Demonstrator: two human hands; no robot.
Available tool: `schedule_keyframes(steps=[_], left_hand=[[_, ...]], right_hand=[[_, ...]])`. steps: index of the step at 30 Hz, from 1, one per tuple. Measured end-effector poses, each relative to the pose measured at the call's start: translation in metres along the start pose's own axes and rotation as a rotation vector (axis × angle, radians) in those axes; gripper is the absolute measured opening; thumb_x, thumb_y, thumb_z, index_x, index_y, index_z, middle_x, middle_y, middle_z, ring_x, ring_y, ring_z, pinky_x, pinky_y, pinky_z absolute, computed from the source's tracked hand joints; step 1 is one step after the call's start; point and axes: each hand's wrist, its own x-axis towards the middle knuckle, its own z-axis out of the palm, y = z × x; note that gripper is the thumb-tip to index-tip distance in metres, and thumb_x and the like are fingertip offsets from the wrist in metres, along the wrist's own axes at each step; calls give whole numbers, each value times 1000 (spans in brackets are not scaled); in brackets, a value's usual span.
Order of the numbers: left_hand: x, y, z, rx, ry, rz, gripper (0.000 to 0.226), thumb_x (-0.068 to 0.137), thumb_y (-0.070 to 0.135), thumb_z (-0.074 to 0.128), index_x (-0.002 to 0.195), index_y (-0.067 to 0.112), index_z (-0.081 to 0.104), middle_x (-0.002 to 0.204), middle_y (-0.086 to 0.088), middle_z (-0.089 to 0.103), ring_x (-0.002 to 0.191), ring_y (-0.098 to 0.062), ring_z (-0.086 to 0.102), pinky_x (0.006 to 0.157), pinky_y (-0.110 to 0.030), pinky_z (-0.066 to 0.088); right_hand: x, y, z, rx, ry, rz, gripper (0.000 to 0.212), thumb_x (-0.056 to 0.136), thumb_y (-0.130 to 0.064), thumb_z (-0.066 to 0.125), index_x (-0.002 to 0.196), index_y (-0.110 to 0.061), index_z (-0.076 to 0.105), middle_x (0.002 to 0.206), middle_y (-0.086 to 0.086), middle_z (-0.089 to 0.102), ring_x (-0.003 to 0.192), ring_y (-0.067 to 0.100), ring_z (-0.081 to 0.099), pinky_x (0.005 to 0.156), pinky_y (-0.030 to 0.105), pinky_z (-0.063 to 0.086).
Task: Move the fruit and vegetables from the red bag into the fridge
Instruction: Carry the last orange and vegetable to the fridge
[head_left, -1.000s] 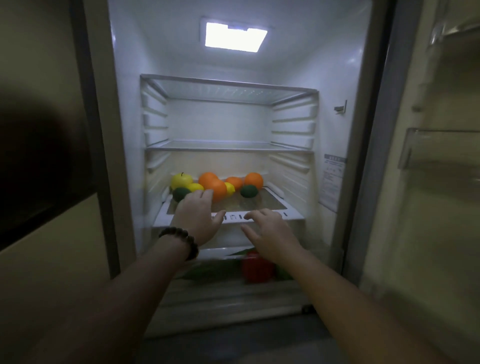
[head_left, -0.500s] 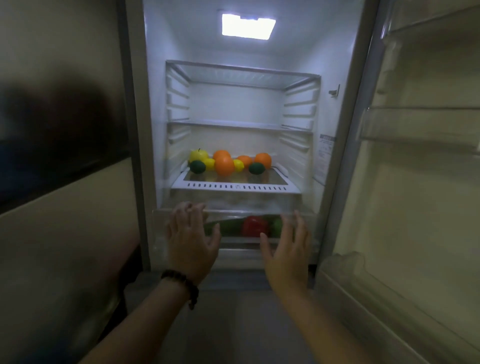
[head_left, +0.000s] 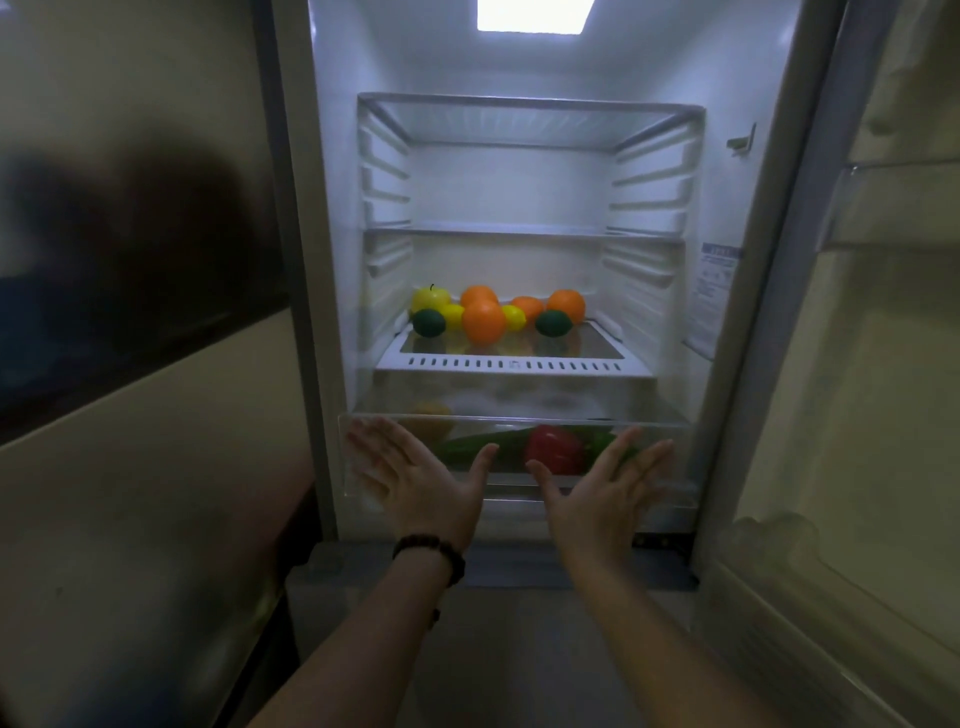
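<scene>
Your left hand (head_left: 422, 486) and right hand (head_left: 601, 498) are spread wide and flat, holding nothing, palms facing the front wall of the clear plastic crisper drawer (head_left: 670, 467) at the bottom of the open white fridge (head_left: 332, 218); whether they touch the plastic is not clear. A dark beaded bracelet (head_left: 432, 555) circles your left wrist.

Just beyond your fingertips, behind the drawer's front, lie a red bell pepper (head_left: 553, 448), a long green vegetable (head_left: 475, 446) and a blurred yellow item (head_left: 430, 418) past your left hand; fogged plastic and your fingers hide their edges.

Above your hands, a white vented shelf (head_left: 511, 362) carries the fruit at its back: a yellow apple (head_left: 430, 299), four oranges (head_left: 483, 321), two yellow lemons (head_left: 513, 317) and two dark green limes (head_left: 429, 322), packed touching. The shelf's front half is bare, and the two glass shelves (head_left: 519, 231) higher up carry nothing.

To the right of your right hand, the open fridge door (head_left: 852, 364) with its clear bins runs out of frame. To the left of your left hand, a closed cream panel (head_left: 145, 467) stands in shadow. The red bag is not in view.
</scene>
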Motion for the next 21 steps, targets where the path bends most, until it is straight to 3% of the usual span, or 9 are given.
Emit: schedule_keyframes(steps=[9, 14, 21], left_hand=[[37, -11, 44, 35, -13, 25, 126, 68, 85, 34, 141, 2, -26, 149, -23, -28, 139, -37, -23, 113, -55, -6], [59, -14, 65, 30, -29, 30, 125, 70, 83, 38, 141, 1, -24, 149, -23, -28, 138, -36, -26, 112, -57, -9], [83, -20, 96, 13, -95, 10, 123, 72, 81, 39, 137, 5, -33, 144, -17, -40, 134, -31, -36, 111, -53, -16]], right_hand=[[35, -1, 37, -14, -1, 0, 119, 70, -79, 42, 138, -18, -35, 149, 18, -35, 138, 30, -30, 116, 48, -9], [53, 2, 61, -32, -51, 12, 115, 73, -78, 37, 141, -14, -31, 147, 17, -38, 139, 30, -29, 118, 50, 1], [81, 2, 94, 40, -100, 75, 123, 74, -68, 58, 139, -20, -35, 148, 12, -38, 142, 31, -21, 118, 50, 10]])
